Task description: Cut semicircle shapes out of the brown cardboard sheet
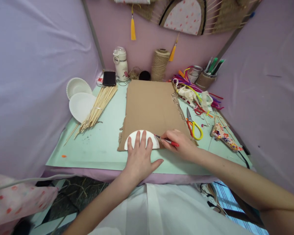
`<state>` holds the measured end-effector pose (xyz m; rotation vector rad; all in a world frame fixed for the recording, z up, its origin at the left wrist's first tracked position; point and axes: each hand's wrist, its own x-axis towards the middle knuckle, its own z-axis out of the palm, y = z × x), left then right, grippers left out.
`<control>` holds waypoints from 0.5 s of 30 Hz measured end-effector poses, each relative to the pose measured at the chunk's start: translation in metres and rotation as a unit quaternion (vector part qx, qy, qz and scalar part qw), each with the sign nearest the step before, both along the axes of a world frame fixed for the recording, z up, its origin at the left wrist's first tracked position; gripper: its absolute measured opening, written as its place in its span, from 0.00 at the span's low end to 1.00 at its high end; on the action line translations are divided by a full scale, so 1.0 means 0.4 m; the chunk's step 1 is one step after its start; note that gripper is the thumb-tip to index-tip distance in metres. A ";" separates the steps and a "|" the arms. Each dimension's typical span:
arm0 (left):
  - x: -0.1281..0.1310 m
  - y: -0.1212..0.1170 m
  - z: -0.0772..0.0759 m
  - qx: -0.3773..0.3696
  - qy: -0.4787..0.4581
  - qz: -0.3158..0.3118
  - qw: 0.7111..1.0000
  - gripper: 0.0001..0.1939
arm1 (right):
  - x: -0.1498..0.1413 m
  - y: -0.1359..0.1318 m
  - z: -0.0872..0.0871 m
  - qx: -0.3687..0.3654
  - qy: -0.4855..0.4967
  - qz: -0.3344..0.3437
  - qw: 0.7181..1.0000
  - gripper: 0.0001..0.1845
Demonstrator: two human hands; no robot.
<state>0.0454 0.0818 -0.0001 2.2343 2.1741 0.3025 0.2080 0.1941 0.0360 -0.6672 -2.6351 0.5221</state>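
A brown cardboard sheet [150,107] with torn side edges lies on the pale green table. At its near edge rests a white half-round piece [155,142], its straight side toward me. My left hand [139,160] presses flat on this piece with the fingers spread. In my right hand [177,143] is a red pen [172,143], its tip touching or close to the curved edge of the white piece on the right. Whether a line is drawn there is too small to see.
Right of the cardboard lie yellow-handled scissors [194,125], a patterned glue gun [225,136] and colourful pipe cleaners [186,78]. On the left are bamboo skewers [99,106] and white paper plates [81,106]. A bottle [121,65] and a twine spool [160,65] stand behind.
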 end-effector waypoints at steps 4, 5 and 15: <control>0.000 0.000 0.000 0.003 -0.002 0.001 1.000 0.39 | 0.007 -0.017 0.005 0.008 -0.005 -0.016 1.000 0.08; 0.000 0.000 0.000 0.003 -0.002 0.000 1.000 0.39 | 0.009 -0.022 0.007 0.014 -0.004 -0.018 1.000 0.09; 0.000 0.001 0.004 0.001 0.002 -0.002 1.000 0.39 | 0.035 -0.067 0.009 0.037 -0.008 -0.020 0.999 0.07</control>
